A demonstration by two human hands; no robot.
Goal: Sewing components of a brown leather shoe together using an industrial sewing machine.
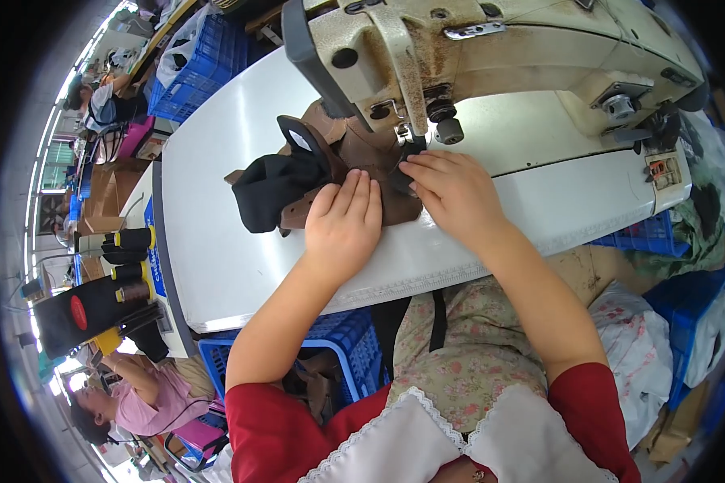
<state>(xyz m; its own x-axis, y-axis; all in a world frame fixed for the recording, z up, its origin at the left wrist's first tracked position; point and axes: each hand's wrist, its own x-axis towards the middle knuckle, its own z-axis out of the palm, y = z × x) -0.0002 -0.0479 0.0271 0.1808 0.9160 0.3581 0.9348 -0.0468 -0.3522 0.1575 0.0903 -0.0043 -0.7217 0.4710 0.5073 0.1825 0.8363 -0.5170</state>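
A brown leather and black fabric workpiece (pixel 296 177), shaped like a shoe upper, lies bunched on the white sewing table (pixel 209 241). Part of it is under the presser foot (pixel 405 134) of a worn, cream-coloured industrial sewing machine (pixel 532 56). My left hand (pixel 345 219) rests flat on the brown leather, its fingers stretched out close together. Close by the needle area, my right hand (pixel 457 191) has its thumb and fingers drawn together at the workpiece's dark edge. The fingers hide the exact spot they pinch, and the needle's tip cannot be made out.
A blue crate (pixel 350 342) with brown pieces stands below the table's front edge. Thread cones (pixel 133 238) are on the left, near a seated person in pink (pixel 157 394). White plastic bags (pixel 632 346) and a blue bin (pixel 693 322) are at my right.
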